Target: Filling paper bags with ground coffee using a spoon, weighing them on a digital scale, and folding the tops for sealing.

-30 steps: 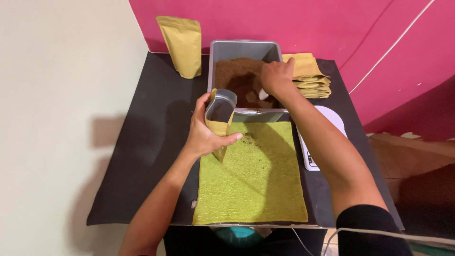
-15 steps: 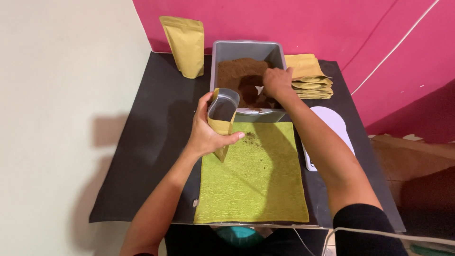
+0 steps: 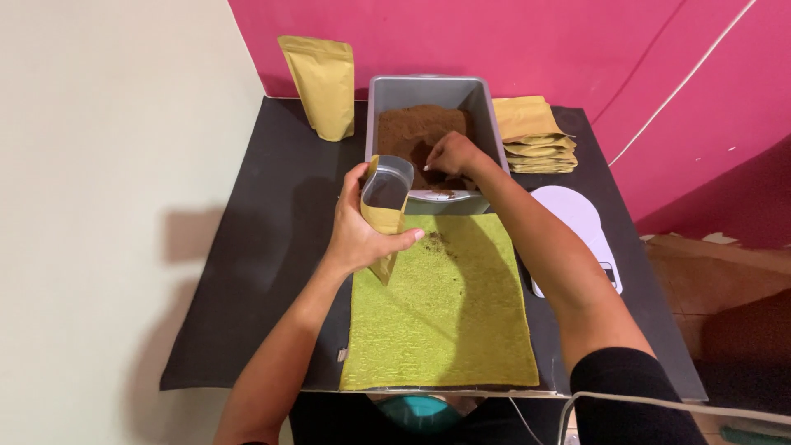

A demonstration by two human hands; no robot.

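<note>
You held the open kraft pouch [image 3: 384, 208] upright in your left hand [image 3: 360, 235] beside the grey tub [image 3: 486, 124] while your right hand [image 3: 451, 154], grip unclear, dug into the brown powder [image 3: 412, 128], mid-scoop, needing a steady lift over.

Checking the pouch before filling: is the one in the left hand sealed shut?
No, the pouch held in the left hand has its mouth spread wide open, showing its silvery inside.
</note>
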